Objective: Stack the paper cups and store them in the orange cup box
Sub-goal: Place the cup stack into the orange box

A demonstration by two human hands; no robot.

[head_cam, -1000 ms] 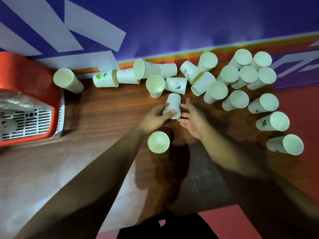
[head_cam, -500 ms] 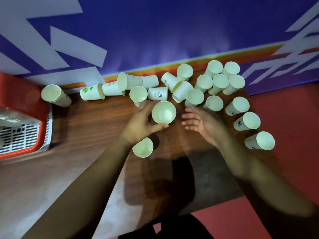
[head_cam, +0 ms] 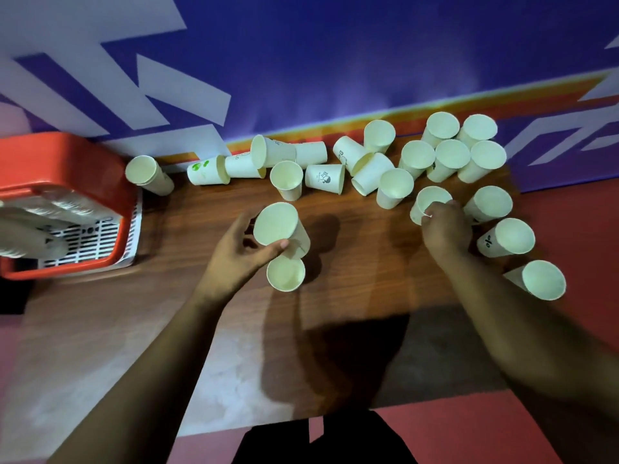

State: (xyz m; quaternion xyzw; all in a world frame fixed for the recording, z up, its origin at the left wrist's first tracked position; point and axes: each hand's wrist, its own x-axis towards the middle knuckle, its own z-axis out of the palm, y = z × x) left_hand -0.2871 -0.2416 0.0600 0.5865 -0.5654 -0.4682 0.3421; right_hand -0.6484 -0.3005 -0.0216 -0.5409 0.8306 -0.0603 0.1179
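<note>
While most cups (head_cam: 452, 157) lay loose on the table (head_cam: 361, 266), left hand (head_cam: 239, 254) curled fingers round one cup (head_cam: 276, 224), right hand (head_cam: 445, 229) pinched another cup (head_cam: 430, 199) at its rim; stacking judged barely begun.

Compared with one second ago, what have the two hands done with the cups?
The left hand lifted the lying cup and holds it near the upright cup. The right hand moved to the right and gripped another cup. The orange box and the remaining cups stayed in place.
</note>
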